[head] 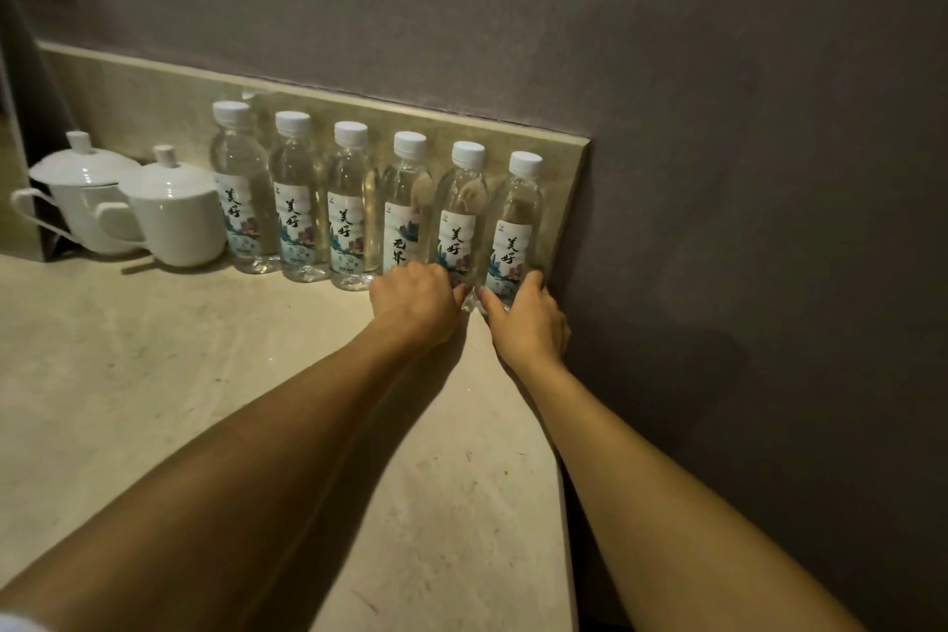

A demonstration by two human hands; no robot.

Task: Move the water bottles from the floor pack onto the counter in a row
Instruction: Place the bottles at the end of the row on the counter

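Six water bottles (349,205) stand upright in a row along the desk (205,375) back edge, reaching its right corner. The left hand (415,300) curls around the fifth bottle (461,216) base; the right hand (528,318) grips the sixth bottle (518,226)

This looks like a hotel room's drinks corner. I'm at a beige stone counter (205,400) with a low matching splashback (154,92) under a plain grey wall (513,15). Left of my hands, well along the counter, stand two white lidded cups (128,200), and identical branded water bottles (354,205) line the splashback.
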